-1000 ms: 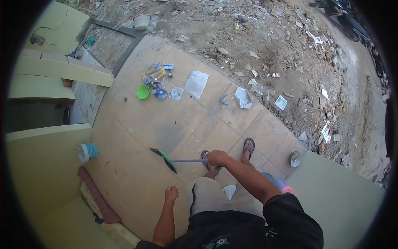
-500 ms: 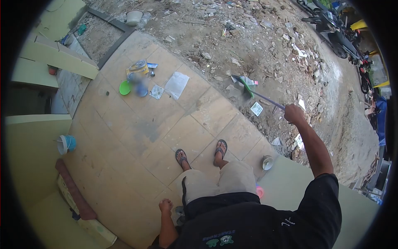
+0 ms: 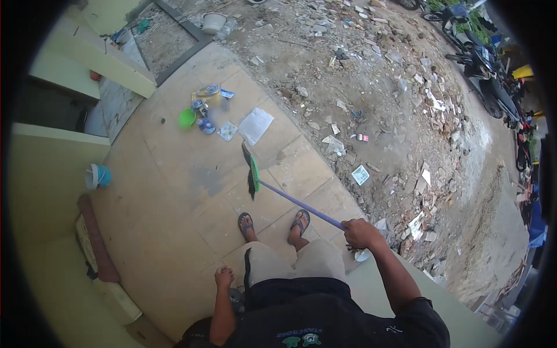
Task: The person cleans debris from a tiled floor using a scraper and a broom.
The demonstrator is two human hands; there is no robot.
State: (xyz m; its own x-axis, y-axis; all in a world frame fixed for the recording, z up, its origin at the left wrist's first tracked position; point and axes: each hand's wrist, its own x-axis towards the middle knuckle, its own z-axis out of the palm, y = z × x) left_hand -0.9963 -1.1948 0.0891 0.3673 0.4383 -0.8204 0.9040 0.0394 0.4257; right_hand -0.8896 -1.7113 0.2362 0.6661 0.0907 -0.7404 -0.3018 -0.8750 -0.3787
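My right hand (image 3: 361,234) is wrapped round the purple handle of a broom (image 3: 301,204), near its end. The broom's green head with dark bristles is over the tiled floor (image 3: 174,168), in front of my sandalled feet. My left hand (image 3: 224,277) hangs low beside my shorts, its fingers curled and nothing showing in them. Beyond the broom head lie a white sheet (image 3: 256,125) and a smaller printed piece (image 3: 227,131). Next to them are a green bowl (image 3: 187,118) and a small cluster of bottles and packets.
Rubble and litter (image 3: 400,116) cover the ground past the tile edge. Motorbikes (image 3: 487,75) stand at the far right. A blue and white bucket (image 3: 97,176) is by the left wall, with a rolled reddish mat (image 3: 98,238) nearer. A white pot (image 3: 214,23) sits at the back.
The broom head has swung left from over the rubble to over the tiles. My right hand has come in closer and lower, still gripping the handle. The view has shifted slightly.
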